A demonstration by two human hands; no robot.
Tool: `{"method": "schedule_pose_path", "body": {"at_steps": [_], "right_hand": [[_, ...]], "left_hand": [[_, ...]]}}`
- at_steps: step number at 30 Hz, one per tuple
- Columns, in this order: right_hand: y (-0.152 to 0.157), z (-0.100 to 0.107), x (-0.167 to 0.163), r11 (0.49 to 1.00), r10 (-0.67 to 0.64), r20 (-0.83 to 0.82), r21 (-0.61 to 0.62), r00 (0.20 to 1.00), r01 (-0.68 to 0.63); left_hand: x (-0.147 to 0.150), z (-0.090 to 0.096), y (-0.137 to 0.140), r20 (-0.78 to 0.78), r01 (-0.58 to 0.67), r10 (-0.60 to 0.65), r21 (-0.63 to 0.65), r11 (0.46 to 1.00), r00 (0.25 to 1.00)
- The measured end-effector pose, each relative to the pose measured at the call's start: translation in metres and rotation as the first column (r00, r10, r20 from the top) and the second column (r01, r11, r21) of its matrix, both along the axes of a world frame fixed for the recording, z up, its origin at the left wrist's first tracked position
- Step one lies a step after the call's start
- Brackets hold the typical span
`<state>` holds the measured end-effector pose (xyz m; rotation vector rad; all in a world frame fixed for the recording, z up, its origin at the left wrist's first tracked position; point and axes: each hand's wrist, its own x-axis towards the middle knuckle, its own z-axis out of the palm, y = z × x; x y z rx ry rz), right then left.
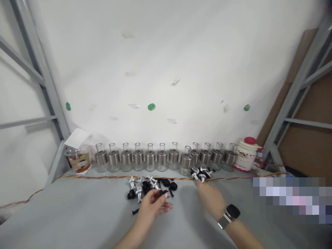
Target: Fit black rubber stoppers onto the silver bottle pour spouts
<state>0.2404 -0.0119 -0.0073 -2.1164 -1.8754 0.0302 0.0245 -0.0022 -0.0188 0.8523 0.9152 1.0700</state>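
Note:
My left hand (154, 204) is over the front of the shelf, thumb and fingers pinched on a small black part (163, 192) whose exact kind I cannot make out. Beside it lies a loose pile of silver pourer-like pieces (139, 188) mixed with black pieces (131, 194). A black round cap (173, 186) and a slim black strip (171, 192) rest just right of that hand. My right hand (211, 199), wearing a watch, reaches to a second pile of silver and black pourer-like pieces (202, 173). Its fingertips are mostly hidden and blurred.
A row of glass bottles with metal sleeves (138, 157) stands along the wall, one bottle (186, 161) slightly forward. A twisted red and yellow wire (109, 177) crosses the shelf. A plastic cup (79, 162) stands left, a red-lidded jar (245, 157) right. Metal posts flank both sides.

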Motion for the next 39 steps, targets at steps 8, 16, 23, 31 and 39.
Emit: {"method": "schedule_pose_path", "body": {"at_steps": [8,16,23,31,39], "right_hand": [[-0.004,0.01,-0.045,0.932,0.356,-0.501,0.25,0.789,-0.261],[-0.01,0.019,-0.056,0.952,0.015,-0.991,0.054,-0.131,-0.301],[-0.013,0.015,-0.052,0.877,0.024,-0.978,0.12,-0.208,-0.465],[-0.008,0.005,-0.061,0.916,0.192,-0.981,0.165,0.039,-0.367],[-0.017,0.015,-0.058,0.877,0.469,-0.694,0.291,0.546,-0.383]], "left_hand": [[-0.008,0.006,0.002,-0.017,0.004,-0.001,0.177,0.984,1.0],[-0.008,0.002,0.004,-0.087,-0.009,0.034,0.271,0.962,0.996],[-0.01,0.0,0.006,-0.15,-0.012,0.062,0.316,0.949,0.987],[-0.016,0.002,0.007,-0.178,0.018,0.053,0.376,0.927,0.983],[-0.015,0.007,0.005,-0.134,0.072,-0.019,0.402,0.913,0.991]]}}
